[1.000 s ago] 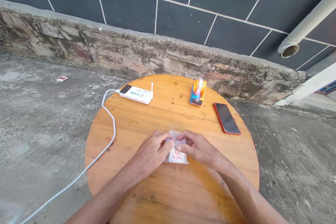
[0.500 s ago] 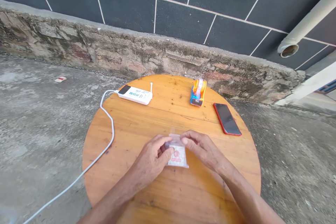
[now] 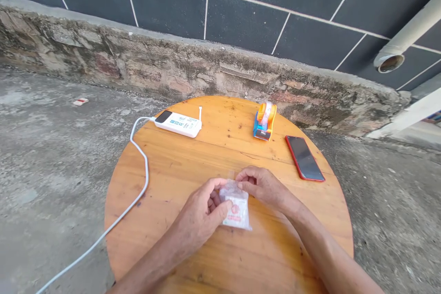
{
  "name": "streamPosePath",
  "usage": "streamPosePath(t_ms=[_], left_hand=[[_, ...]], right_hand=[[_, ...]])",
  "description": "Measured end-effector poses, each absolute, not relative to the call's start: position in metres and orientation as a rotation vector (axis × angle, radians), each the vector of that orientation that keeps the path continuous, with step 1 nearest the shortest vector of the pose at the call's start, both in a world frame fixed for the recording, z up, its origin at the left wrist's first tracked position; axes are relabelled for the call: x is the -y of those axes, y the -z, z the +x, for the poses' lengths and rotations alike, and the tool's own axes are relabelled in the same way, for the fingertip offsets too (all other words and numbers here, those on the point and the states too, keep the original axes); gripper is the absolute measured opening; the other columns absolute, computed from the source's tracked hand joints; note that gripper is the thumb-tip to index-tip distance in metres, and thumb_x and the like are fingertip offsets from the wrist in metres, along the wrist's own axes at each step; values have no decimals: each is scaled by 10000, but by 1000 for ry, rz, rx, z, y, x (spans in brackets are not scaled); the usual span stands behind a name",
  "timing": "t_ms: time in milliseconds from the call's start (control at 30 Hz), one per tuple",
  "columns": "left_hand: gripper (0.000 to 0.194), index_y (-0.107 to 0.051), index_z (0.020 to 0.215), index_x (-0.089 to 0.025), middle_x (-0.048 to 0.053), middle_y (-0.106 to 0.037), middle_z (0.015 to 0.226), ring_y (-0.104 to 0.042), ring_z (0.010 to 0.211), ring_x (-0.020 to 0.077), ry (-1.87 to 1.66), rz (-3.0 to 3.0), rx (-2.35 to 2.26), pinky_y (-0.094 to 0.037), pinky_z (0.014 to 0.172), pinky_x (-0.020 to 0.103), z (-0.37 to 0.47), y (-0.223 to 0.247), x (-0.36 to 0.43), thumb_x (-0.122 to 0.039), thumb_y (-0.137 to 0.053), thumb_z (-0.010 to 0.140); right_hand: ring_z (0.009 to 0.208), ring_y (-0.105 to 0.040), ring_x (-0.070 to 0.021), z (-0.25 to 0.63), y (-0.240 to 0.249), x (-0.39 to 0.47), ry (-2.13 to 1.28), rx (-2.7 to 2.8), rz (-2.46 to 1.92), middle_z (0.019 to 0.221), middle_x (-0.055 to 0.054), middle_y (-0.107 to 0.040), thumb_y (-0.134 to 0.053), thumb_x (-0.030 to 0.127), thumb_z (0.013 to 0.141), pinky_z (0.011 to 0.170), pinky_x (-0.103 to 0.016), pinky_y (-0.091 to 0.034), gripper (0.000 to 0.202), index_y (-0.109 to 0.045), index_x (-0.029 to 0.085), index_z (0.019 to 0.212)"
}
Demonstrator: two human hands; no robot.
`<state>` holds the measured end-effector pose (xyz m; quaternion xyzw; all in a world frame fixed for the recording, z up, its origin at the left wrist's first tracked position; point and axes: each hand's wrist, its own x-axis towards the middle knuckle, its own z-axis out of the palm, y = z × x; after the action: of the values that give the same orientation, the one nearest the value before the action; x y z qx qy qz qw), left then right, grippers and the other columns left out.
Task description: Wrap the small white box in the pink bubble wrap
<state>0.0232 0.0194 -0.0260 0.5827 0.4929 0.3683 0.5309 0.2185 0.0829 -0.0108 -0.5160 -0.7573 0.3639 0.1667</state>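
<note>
A small clear plastic packet (image 3: pixel 237 211) with a white item and red print inside lies near the middle of the round wooden table. My left hand (image 3: pixel 206 204) grips its left side, thumb on the front and fingers curled behind the upper left edge. At the packet's top right corner, my right hand (image 3: pixel 258 186) pinches the plastic between thumb and forefinger. A short clear strip stands out above the packet's top edge, between the two hands.
On the round table (image 3: pixel 155 193), a white power bank (image 3: pixel 178 123) with a white cable (image 3: pixel 144 170) sits back left. An orange and blue tape dispenser (image 3: pixel 264 121) stands back right, beside a red-edged phone (image 3: pixel 305 158). Behind is a stone ledge (image 3: pixel 179 73).
The packet has tilted and shifted slightly down and right in view. My right hand has closed on its top corner. The view has shifted a little.
</note>
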Motion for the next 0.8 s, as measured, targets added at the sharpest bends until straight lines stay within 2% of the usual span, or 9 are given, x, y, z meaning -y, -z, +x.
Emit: streamPosePath(t_ms=[167,367,500,633,800], left_hand=[[319,-541,1112,-193,-11,-563,763,-553,675,142,-843,1406,-1204,-462,590,241,22,26,-19,-254,-549,800],[298,-563,1091,-193,-11,-542,758,-547,667,140,-869,1426,-1188,-460,576,236,23,27,-19,-244,-540,799],[206,-613,970,-188,40,-571,965,-556,711,134,-955,1533,-1210,-470,601,234,23,28,-20,-199,-571,768],[181,-640,941,-201,67,-557,1211,-580,722,125,-981,1593,-1197,-479,640,242,21,30,-20,-172,-578,773],[211,-658,950,-209,39,-631,1131,-607,823,150,-1017,1622,-1120,-481,717,247,22,28,-21,-126,-558,784]], right_hand=[[642,-498,-115,216,6,-84,-1019,2195,-1419,734,1,-582,-568,139,745,579,-225,-366,98,-659,170,726],[675,-498,-130,216,1,-80,-1183,2132,-1368,738,-3,-581,-542,160,767,613,-242,-372,92,-625,165,728],[700,-491,-136,216,-2,-77,-1229,2103,-1305,759,-4,-558,-550,205,795,644,-254,-380,99,-603,169,720],[750,-514,-151,217,-5,-75,-1273,2081,-1247,819,-18,-567,-568,270,829,690,-269,-402,153,-612,177,716],[792,-531,-160,221,-6,-74,-1356,2093,-1137,845,-21,-576,-590,319,844,720,-270,-424,178,-652,190,737]])
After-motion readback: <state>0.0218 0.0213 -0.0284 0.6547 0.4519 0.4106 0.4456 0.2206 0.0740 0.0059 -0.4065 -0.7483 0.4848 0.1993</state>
